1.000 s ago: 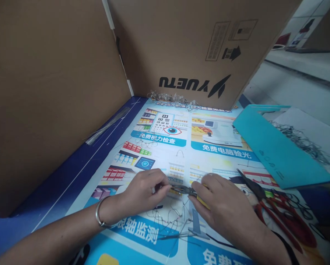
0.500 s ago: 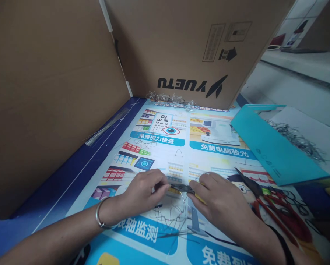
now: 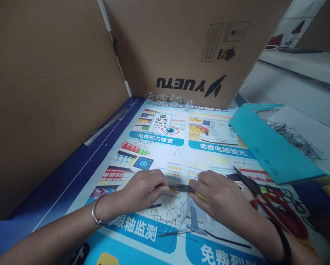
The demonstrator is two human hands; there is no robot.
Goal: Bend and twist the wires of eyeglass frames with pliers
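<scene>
Right hand [image 3: 220, 198], forearm angled inward, fingers clasping the yellow handles of dark-nosed pliers [image 3: 183, 188]. Left hand [image 3: 140, 193], thumb and forefinger pressed together at the pliers' tips, any contents hidden. The pliers bridge both hands, over the printed tabletop [image 3: 165, 156]; a cardboard panel [image 3: 165, 44] stands beyond.

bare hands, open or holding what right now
Left hand: closed in a pinch; anything held cannot be made out.
Right hand: closed around yellow-handled dark metal pliers.

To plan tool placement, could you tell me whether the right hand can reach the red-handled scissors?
Probably yes: the scissors lie beside the right hand, blades uncovered, though it is holding the pliers.
</scene>
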